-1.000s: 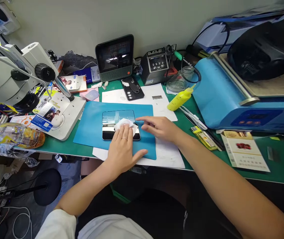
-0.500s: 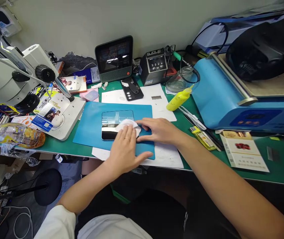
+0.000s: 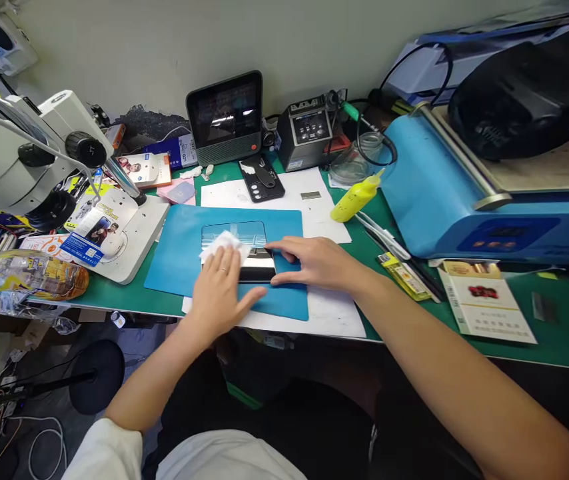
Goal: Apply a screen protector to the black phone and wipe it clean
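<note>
A shiny, dark tablet-like screen point(image 3: 257, 274) with rounded corners lies flat on a blue mat point(image 3: 174, 250). My left hand point(image 3: 218, 287) presses a white wipe point(image 3: 225, 244) onto the left part of the screen, its fingers flat together and the thumb sticking out. At the screen's right edge my right hand point(image 3: 309, 260) holds it between thumb and forefinger, one at the upper side and one at the lower. The wipe and fingers cover the screen's left side. Light streaks reflect off the glass.
Behind the mat lie a black phone back point(image 3: 263, 179) and a smart display point(image 3: 225, 117). A microscope stand point(image 3: 134, 250) and a drink bottle point(image 3: 34, 272) are left. Right are a yellow squeeze bottle point(image 3: 357, 197), tweezers point(image 3: 384, 235), a cigarette box point(image 3: 487, 300) and a blue machine point(image 3: 444, 220).
My left hand has slid left across the screen with the wipe, uncovering the screen's right part. My right hand stays at the right edge. The whole view has shifted slightly.
</note>
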`<action>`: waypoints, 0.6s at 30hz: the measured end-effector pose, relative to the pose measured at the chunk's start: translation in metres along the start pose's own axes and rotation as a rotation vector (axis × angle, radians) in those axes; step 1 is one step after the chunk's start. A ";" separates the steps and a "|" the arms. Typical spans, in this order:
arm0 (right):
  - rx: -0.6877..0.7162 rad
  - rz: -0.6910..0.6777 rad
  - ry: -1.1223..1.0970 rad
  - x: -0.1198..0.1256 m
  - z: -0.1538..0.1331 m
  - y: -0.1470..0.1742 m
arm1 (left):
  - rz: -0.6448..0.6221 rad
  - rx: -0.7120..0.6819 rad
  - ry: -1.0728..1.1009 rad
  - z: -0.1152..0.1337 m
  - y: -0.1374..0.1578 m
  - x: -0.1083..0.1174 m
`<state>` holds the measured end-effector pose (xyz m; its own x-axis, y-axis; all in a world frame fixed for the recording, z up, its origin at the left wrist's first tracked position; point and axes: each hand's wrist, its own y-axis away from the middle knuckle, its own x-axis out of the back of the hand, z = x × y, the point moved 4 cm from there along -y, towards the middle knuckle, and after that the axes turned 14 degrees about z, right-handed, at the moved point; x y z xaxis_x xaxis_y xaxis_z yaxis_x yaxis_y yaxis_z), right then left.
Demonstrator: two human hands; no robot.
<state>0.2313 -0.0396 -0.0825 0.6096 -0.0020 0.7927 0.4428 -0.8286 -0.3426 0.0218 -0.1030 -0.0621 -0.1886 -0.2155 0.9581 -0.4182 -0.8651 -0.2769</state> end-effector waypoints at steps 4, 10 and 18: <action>0.030 0.031 -0.008 -0.001 0.001 0.001 | -0.002 -0.108 0.060 0.038 0.005 -0.009; -0.003 0.011 0.000 0.000 -0.001 0.001 | -0.007 -0.002 -0.010 -0.014 0.029 0.010; 0.008 0.012 0.021 -0.001 -0.001 0.000 | -0.016 -0.007 0.043 0.017 0.006 -0.004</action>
<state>0.2303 -0.0402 -0.0824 0.6012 -0.0235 0.7988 0.4406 -0.8242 -0.3558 0.0347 -0.1153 -0.0665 -0.2196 -0.1823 0.9584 -0.4273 -0.8652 -0.2625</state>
